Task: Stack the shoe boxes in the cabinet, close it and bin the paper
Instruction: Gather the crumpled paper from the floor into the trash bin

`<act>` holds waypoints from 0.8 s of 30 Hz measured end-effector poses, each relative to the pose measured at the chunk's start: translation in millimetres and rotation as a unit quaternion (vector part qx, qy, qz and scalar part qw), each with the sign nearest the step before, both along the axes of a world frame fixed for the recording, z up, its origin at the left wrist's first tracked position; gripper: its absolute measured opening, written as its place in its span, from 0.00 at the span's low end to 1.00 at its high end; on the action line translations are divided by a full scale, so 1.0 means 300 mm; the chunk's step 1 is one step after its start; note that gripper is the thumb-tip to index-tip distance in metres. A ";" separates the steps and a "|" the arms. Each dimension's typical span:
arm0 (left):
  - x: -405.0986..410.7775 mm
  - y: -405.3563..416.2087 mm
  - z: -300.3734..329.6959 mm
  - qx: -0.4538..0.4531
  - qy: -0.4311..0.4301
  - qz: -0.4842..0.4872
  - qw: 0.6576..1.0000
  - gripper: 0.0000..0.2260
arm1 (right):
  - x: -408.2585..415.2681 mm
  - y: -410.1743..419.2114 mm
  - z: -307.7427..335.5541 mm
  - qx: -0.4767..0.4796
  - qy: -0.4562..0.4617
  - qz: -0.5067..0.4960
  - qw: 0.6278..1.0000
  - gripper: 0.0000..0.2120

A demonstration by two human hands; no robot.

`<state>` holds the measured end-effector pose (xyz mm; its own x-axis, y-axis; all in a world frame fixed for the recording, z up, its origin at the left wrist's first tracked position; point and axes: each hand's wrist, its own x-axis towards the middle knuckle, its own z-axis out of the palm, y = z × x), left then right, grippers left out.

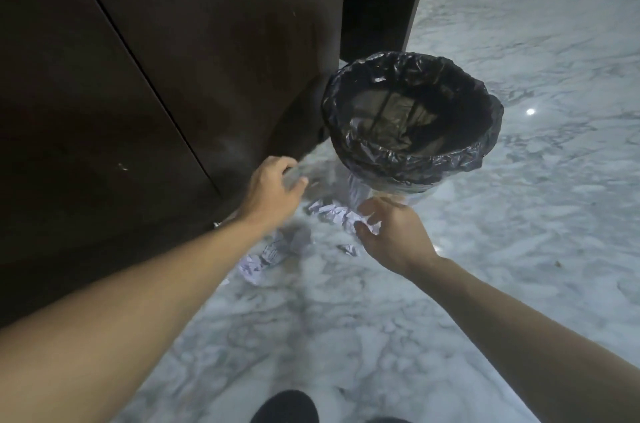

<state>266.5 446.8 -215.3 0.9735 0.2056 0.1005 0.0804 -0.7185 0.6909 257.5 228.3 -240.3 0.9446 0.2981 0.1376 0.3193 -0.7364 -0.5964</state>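
Crumpled paper (332, 215) lies on the marble floor (346, 318) at the foot of the bin (412, 118), and I see my right hand (391, 235) on its near end, thumb and fingers curled round the white wad in a pinch. My left hand (273, 187) reaches out beside the cabinet's lower corner with fingers bent around something pale and blurred; I cannot tell whether it holds a scrap or nothing at all. Below the left forearm a second crumpled sheet (263, 258) lies on the floor close to the cabinet base, and a small scrap (349, 249) sits just beside my right thumb. The paper carries faint grey print, too smeared for me to read any word, and I can make out no brand or label anywhere. The bin is lined with a black plastic bag (346, 104) folded over its rim, and it stands just beside the dark wooden cabinet (156, 59), whose doors appear closed with a thin seam between them. At the bottom edge a dark shoe (285, 407) shows on the marble.
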 end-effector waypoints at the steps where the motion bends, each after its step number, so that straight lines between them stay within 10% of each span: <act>1: -0.042 0.036 -0.052 0.024 0.027 -0.004 0.999 0.18 | 0.013 0.002 -0.038 -0.062 0.046 0.001 0.997 0.13; 10: -0.296 0.192 -0.333 0.177 0.342 0.124 0.915 0.61 | 0.034 0.064 -0.239 -0.250 0.178 -0.004 0.952 0.42; 24: -0.264 0.146 -0.432 0.157 0.305 0.106 0.933 0.59 | 0.132 0.115 -0.270 -0.255 0.176 0.021 0.950 0.49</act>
<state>187.2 490.5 -345.1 0.8102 0.4542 -0.3706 0.5536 -0.8007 0.2290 297.0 262.9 -321.3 0.8911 0.2791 -0.3579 0.2010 -0.9497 -0.2402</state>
